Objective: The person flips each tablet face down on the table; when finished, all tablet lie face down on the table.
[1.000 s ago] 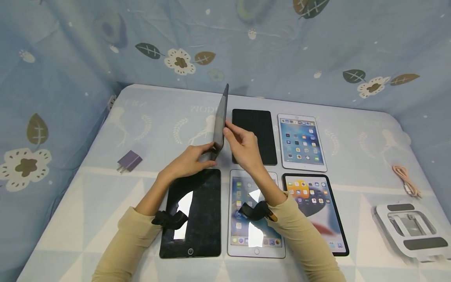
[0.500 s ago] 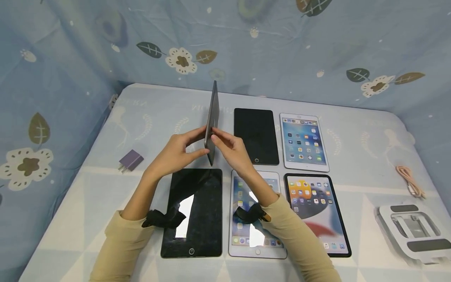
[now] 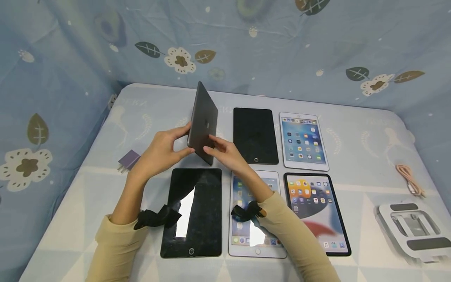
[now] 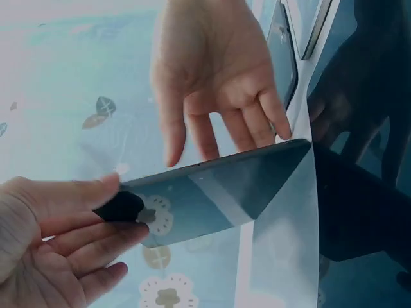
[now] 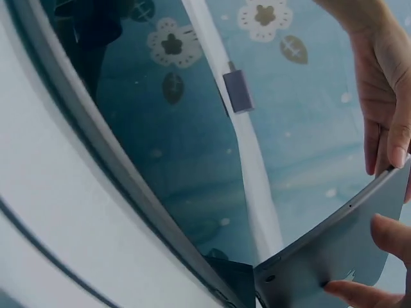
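A dark grey tablet [image 3: 205, 122] stands nearly upright above the table, its back turned toward my right. My left hand [image 3: 159, 153] pinches its near left edge; in the left wrist view that thumb lies on one side and the fingers on the screen side. With extended fingers, my right hand [image 3: 230, 156] touches the tablet's back, as the right wrist view also shows at the grey back [image 5: 340, 247]. Just below lies a black tablet [image 3: 197, 235], its screen dark. Next to it a white tablet [image 3: 237, 235] lies lit, partly under my right wrist.
Another dark tablet [image 3: 255, 135] and a lit white tablet [image 3: 303, 141] lie in the back row. A black-framed tablet [image 3: 327, 219] is front right. A purple charger plug [image 3: 129, 159] sits left; a coiled cable [image 3: 410, 180] and a white stand [image 3: 412, 227] are far right.
The held tablet has moved left and turned, so that its back now shows to the head camera. Both hands have shifted left with it.
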The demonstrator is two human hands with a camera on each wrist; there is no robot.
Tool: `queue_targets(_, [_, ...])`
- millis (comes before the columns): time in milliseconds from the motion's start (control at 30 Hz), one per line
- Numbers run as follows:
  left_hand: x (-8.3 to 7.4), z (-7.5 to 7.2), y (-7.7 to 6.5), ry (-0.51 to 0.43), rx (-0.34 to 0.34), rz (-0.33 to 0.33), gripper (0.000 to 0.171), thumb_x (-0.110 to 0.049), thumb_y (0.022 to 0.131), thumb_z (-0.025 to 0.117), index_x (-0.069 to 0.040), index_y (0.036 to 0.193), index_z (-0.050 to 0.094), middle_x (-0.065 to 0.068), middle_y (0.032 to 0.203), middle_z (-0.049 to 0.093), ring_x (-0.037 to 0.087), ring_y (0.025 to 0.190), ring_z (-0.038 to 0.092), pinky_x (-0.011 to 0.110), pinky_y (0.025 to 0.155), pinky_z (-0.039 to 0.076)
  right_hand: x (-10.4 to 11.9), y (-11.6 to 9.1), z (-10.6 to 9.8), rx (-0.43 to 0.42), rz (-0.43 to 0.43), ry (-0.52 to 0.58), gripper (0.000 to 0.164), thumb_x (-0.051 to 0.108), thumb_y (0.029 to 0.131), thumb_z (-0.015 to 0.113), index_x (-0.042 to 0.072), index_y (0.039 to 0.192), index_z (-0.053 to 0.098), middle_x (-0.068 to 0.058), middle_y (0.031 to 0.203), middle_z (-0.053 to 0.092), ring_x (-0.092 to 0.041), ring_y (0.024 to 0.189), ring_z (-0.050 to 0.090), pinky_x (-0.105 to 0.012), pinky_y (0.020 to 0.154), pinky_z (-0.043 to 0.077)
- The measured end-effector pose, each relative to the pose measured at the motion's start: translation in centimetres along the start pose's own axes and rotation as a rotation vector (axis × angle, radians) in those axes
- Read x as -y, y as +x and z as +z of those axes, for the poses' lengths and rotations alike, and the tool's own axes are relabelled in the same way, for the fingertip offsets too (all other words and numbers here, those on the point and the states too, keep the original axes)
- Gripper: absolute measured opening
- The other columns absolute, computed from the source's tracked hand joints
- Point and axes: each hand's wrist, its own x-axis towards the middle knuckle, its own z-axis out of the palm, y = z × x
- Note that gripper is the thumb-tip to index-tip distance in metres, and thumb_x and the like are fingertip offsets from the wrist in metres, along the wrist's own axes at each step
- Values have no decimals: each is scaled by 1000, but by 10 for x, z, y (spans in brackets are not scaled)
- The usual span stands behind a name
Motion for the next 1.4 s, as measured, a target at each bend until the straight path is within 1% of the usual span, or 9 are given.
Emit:
queue_targets(100, [1,-3,-2,34,6,-37,66,-6,85,71,5,142,40,23,145,44,40,129,48,53,104,42,-2,1,4,-1,-19,-100,64,25,93,62,7,148,36,-14,156,31,-27,146,26,-42,118,25])
queue_targets(300, [7,-9,-3,101,42,-114,67,-4,84,72,9,141,39,27,141,45,42,127,49,55,102,43,-3,-2,12,-39,-61,-348,68,30,91,65,2,146,37,-24,155,23,-36,143,28,-47,115,31])
queue_targets(500, [17,-5,0,170,84,-177,68,-5,84,71,14,140,36,31,138,46,43,125,49,52,93,48,-1,-5,15,-36,-50,-488,70,28,91,66,-1,146,34,-26,157,17,-41,144,23,-48,115,30])
queue_targets(700, [27,2,5,202,95,-192,66,-5,84,70,16,138,38,34,135,48,45,124,50,53,93,47,-1,-6,15,-61,-29,-536,68,22,90,67,-3,145,35,-27,157,16,-41,144,21,-48,116,28])
queue_targets(833, [32,10,6,226,98,-201,59,-5,83,72,18,130,47,35,123,57,45,113,58,52,88,49,-2,-7,15,-71,-28,-566,65,20,90,66,-6,143,37,-27,156,16,-41,145,19,-48,116,26])
queue_targets(933, [35,18,8,213,102,-236,57,-4,82,71,19,129,47,37,120,58,47,109,60,53,87,50,-3,-8,13,-75,-28,-586,63,20,91,65,-7,142,39,-27,156,16,-40,146,16,-48,117,25])
queue_targets(1033, [36,26,12,196,109,-285,61,-3,82,69,20,132,43,38,124,55,49,113,57,54,91,50,-5,-8,11,-81,-25,-599,62,21,91,65,-8,140,41,-28,156,16,-39,147,14,-48,117,24])
queue_targets(1167, [37,33,14,196,115,-331,54,-3,82,68,19,127,48,37,120,58,47,108,60,53,89,51,-6,-8,9,-76,-16,-600,62,22,91,64,-8,140,41,-27,157,15,-38,147,12,-49,118,22])
queue_targets(1400, [35,43,11,228,40,-350,45,-6,77,76,20,109,58,34,103,62,43,91,63,50,78,53,-8,-8,8,-51,-13,-600,62,24,92,63,-7,141,40,-25,158,14,-38,147,13,-48,118,24])
